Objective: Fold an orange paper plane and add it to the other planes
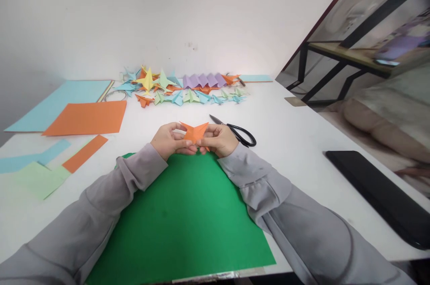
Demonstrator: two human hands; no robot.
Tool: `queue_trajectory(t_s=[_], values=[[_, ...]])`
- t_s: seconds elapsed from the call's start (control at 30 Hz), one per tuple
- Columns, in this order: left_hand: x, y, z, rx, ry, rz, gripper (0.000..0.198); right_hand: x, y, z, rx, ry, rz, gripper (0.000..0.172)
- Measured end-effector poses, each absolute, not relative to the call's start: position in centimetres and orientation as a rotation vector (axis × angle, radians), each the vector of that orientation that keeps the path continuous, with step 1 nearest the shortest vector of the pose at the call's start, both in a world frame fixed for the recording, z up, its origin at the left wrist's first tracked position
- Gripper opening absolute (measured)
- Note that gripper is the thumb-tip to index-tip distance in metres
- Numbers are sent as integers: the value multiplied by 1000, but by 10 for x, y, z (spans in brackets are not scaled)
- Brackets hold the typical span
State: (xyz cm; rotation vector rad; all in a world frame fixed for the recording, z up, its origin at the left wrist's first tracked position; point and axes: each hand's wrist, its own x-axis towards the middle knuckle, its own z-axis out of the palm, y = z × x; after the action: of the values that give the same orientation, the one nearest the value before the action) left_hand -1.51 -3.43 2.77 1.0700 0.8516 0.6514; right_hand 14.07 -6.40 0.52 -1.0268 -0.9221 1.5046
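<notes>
Between my two hands is a small folded orange paper piece, with two pointed tips spreading up and outward. My left hand pinches its left side, thumb in front and fingers behind. On the other side my right hand grips it the same way, its thumb near the lower middle. Both hands are just above the far edge of a green sheet. Black-handled scissors lie right behind my right hand, blades pointing away to the left.
Folded paper figures in several colours line the wall, beside a pleated purple paper. Blue and orange sheets lie left, with cut strips nearer. A black flat object rests at the right edge.
</notes>
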Motion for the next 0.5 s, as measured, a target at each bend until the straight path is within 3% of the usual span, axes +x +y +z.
queue_trajectory(t_s=[0.5], values=[[-13,-37,22,1101,879,763,46,141,-63,6,-1031,-915,1516,29]])
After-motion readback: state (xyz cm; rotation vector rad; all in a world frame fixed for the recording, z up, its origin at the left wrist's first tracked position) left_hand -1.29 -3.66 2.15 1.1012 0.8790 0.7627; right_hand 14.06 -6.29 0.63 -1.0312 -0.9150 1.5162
